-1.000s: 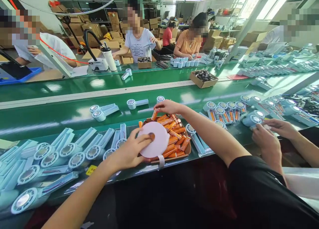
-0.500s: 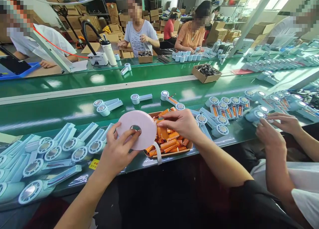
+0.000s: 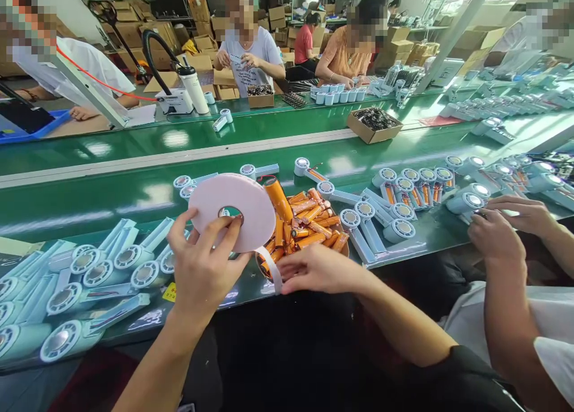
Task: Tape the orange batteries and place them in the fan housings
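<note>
My left hand (image 3: 206,268) grips a large pale pink roll of tape (image 3: 258,214), with fingers hooked into its centre hole. A loose white strip (image 3: 271,267) hangs from the roll's lower right. At that strip's end, the fingers of my right hand (image 3: 323,269) are closed together. An orange cylindrical battery (image 3: 278,198) stands tilted against the roll's right edge; whether it is stuck to the tape I cannot tell. Behind and below lies a shallow box (image 3: 345,248) heaped with orange wired batteries (image 3: 314,220), partly hidden by the roll and my right hand.
Pale blue handheld fan bodies (image 3: 98,272) crowd the left of the green bench (image 3: 134,206); more (image 3: 401,228) lie right, some holding orange batteries. A co-worker's hands (image 3: 497,232) work at the right. A cardboard box of black parts (image 3: 374,128) sits further back. Several people work opposite.
My right hand has moved down from the roll's right edge to the tape's loose end. The roll has shifted left and up, and the battery beside it now shows clearly.
</note>
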`<action>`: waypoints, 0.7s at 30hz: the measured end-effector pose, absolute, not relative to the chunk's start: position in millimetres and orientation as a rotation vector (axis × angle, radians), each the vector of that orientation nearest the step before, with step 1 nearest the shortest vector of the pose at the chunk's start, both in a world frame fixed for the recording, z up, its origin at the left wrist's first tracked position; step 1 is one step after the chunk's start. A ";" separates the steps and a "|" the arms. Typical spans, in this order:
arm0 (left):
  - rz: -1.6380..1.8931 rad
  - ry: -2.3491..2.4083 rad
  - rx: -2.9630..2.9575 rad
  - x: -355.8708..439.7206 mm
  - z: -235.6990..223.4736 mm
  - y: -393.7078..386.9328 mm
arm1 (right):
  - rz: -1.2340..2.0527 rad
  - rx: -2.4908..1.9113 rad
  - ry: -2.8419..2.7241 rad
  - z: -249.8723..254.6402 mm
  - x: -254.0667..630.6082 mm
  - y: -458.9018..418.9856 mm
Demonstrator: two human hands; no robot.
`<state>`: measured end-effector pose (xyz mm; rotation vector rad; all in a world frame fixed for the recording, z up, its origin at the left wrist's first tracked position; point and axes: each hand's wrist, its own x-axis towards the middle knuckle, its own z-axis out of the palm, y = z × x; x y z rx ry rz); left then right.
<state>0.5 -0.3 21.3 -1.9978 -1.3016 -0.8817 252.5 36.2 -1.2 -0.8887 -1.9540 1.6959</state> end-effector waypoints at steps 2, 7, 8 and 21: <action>-0.873 -1.280 -2.057 -0.7 22.3 -0.9 | 1.590 -0.847 -1.731 13.0 264.8 45.0; -0.862 -1.298 -2.095 9.7 14.3 -2.5 | 1.485 -0.789 -1.425 32.5 268.6 72.2; -0.879 -1.313 -2.068 14.9 11.0 -2.9 | 1.474 -0.780 -1.371 29.0 262.9 73.1; -1.065 -1.592 -1.927 79.0 -29.8 -9.6 | 1.142 -0.821 -0.848 -18.1 241.6 60.2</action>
